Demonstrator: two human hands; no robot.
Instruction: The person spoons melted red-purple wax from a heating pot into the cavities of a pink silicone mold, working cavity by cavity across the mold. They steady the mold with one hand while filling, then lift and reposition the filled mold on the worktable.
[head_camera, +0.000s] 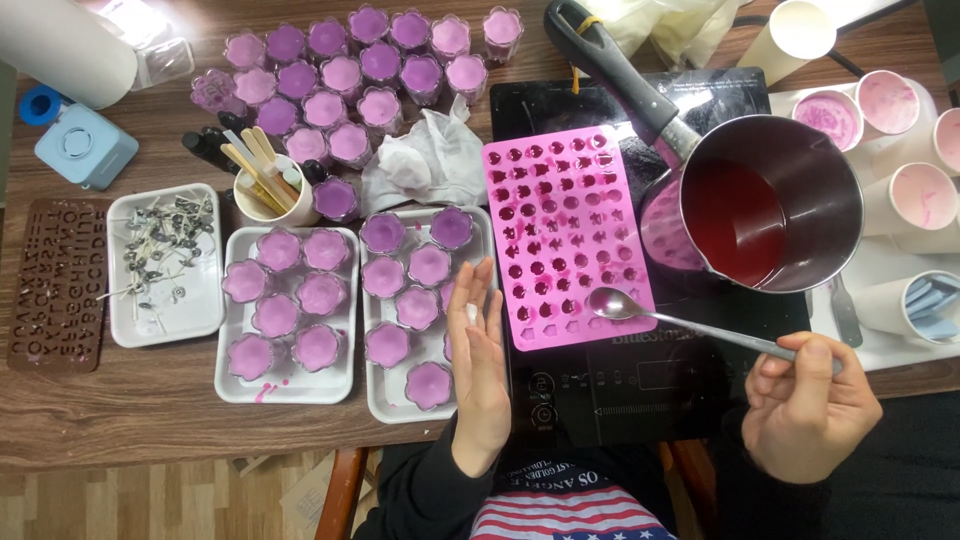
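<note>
- Both hands sit near the front edge of the wooden table (120, 410). Left hand (480, 350) is flat and open, fingers straight, edge-on beside the pink silicone mould (565, 235) and over the right rim of the nearer white tray (375, 395); it grips nothing.
- Right hand (805, 405) is closed around the handle end of a metal spoon (690, 325), pinched between thumb and fingers.
- Spoon bowl hovers over the near right corner of the mould; whether it carries liquid I cannot tell.
- Mould lies on a black induction hob (640, 390), its small cavities partly filled with dark pink liquid, others looking pale.
- Just right of the mould stands a steel saucepan (770, 205) holding red liquid, its black handle pointing to the far left.
- To the left, two white trays carry purple-filled flower-shaped cups (320, 295); many more cups (340, 75) stand at the far side.
- Farther left are a tray of wicks (160, 245), a brown letter mould (55, 280) and a cup of wooden sticks (262, 190).
- Risks, as I judge them: a tilted spoon could drip on the hob or between cavities; the tiny cavities would overflow easily; the left hand could nudge the floppy mould and slop it, or brush the cups beneath it.
</note>
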